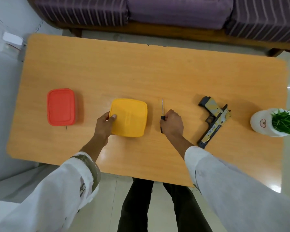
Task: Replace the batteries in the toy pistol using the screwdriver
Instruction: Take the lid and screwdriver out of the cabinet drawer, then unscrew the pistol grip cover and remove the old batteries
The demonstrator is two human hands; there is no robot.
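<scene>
The toy pistol [213,120], grey with yellow and white patches, lies flat on the wooden table [141,72] at the right. A thin screwdriver [162,108] with a black handle lies left of it, shaft pointing away from me. My right hand [172,123] is closed over the screwdriver's handle. My left hand [105,123] grips the left edge of a closed yellow box [130,117], thumb on its lid. No batteries are visible.
A closed red box [61,107] sits at the table's left. A white pot with a green plant [274,122] stands at the right edge. A purple striped sofa [157,12] runs behind the table. My legs are under the near edge.
</scene>
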